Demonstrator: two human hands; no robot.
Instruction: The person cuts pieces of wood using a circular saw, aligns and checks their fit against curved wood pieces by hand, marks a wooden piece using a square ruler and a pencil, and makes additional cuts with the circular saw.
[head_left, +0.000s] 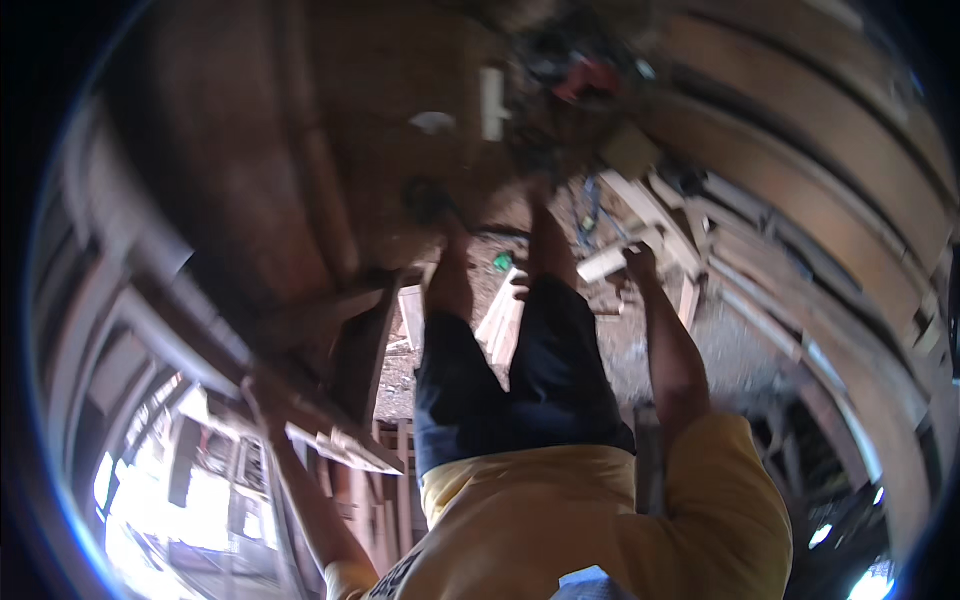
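Closest to us is the yellow cotton shirt (pixel 560 520), filling the lower middle of the head view. Just above it sit the dark blue shorts (pixel 520 380), which we use as our landmark.

Right of the shorts and a little above them, our right hand (pixel 640 262) is clenched round the end of a short pale wooden batten (pixel 606 266). We judge that it holds the batten by the end so the rest stays clear of the scrap pile. The batten hangs over the dusty grey floor (pixel 730 350).

Left of the shorts and lower, our left hand (pixel 256 396) lies on the edge of a dark brown wooden frame (pixel 340 330). It probably rests there to steady a bent-over body. Blur hides the fingers, so we cannot tell whether they grasp the frame or only lean on it.

Counting around the shorts:
- Two bare legs run upward from them.
- One pale flat board (pixel 503 322) lies between the legs.
- One small green object (pixel 502 262) sits just above that board.
- Up and to the right is a loose heap of pale wooden offcuts (pixel 650 205). At least four show, and we cannot count more.
- Far above are one red blurred thing (pixel 590 76) and one white upright strip (pixel 492 102).
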